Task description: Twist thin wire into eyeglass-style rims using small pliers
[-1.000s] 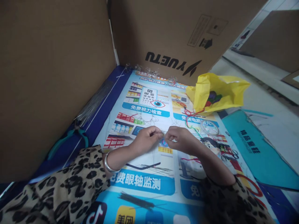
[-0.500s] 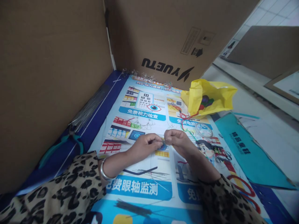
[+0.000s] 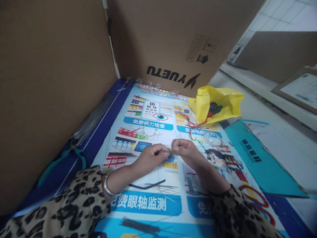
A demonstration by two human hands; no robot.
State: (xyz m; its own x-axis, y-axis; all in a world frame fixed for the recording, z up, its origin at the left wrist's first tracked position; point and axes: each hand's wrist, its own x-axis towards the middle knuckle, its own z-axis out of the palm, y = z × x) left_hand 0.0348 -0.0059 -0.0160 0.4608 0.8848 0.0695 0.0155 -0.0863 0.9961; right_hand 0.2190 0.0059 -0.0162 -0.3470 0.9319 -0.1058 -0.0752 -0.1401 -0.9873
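My left hand (image 3: 153,158) and my right hand (image 3: 186,151) are close together over the middle of a printed poster sheet (image 3: 170,185). Both are closed, thumb pinched against the fingers. Whatever lies between the fingertips is too small to make out. Fine bent wires (image 3: 152,134) lie on the sheet beyond my hands. Below them sit several loose dark wires (image 3: 156,185), and nearer to me is a bundle of short dark wires (image 3: 141,225).
Pliers with teal handles (image 3: 61,162) and long thin wires (image 3: 91,117) lie at the left. A yellow bag (image 3: 223,102) with coloured balls, a tape roll (image 3: 213,138), red cord rings (image 3: 255,198) and teal cardboard (image 3: 264,158) are at the right. Cardboard walls (image 3: 173,36) stand behind and left.
The view has shifted slightly, so the scene sits a little further left. My hands stay pinched together, the right one marginally closer to the left.
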